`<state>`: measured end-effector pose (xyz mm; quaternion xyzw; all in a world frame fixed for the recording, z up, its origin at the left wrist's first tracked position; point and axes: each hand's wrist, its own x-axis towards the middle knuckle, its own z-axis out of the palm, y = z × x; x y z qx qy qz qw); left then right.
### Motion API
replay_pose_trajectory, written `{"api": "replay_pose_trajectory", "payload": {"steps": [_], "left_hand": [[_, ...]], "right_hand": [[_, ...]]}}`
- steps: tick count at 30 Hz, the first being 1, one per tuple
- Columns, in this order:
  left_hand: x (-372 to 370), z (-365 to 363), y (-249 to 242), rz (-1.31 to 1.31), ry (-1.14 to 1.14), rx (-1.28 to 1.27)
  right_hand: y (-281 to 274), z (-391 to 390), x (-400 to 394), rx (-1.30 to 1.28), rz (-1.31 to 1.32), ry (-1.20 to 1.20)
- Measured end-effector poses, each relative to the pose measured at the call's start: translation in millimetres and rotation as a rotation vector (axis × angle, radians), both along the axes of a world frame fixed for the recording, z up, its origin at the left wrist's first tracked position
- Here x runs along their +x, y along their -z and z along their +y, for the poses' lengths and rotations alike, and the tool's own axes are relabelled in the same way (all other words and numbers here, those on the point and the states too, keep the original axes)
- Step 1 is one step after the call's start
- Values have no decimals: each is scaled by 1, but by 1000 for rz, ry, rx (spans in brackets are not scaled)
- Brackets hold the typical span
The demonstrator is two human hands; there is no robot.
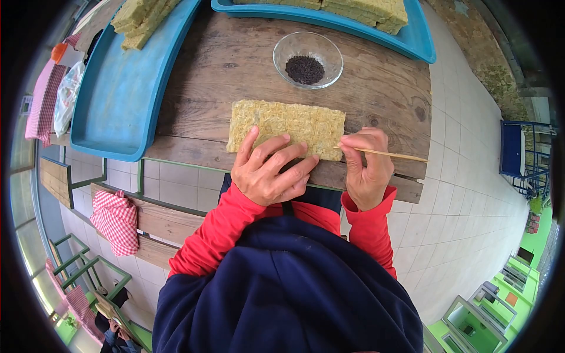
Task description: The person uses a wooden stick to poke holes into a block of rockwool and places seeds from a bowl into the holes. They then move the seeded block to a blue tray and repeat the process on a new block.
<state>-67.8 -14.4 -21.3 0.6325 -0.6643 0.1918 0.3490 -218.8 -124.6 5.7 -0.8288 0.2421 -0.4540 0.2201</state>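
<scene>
a yellow slab [286, 127] on the wooden table [376, 88] is pressed by the left hand [271, 170], fingers spread. a stick [382, 154] is pinched in the right hand [366, 167] at the slab's right edge, near a glass bowl [308, 59] of dark seeds.

A weathered wooden table [235, 65] carries everything here. At its centre lies a flat yellowish fibrous slab [288, 123], with a small glass bowl [308, 53] of dark seeds just beyond it at 12 o'clock. A large blue tray [118, 100] sits at 10 o'clock holding a few similar slabs, and a second blue tray [412, 38] at 1 o'clock holds more.
</scene>
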Motion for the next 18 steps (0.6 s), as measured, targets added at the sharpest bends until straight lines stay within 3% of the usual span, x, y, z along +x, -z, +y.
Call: {"api": "replay_pose_trajectory", "payload": {"steps": [5,18], "left_hand": [[1,0,-1,-7,6,7],[0,0,1,-2,-1,-1]], "right_hand": [[2,-1,-3,64,-108,-6],[2,-1,-2,29,-64,-18]]}}
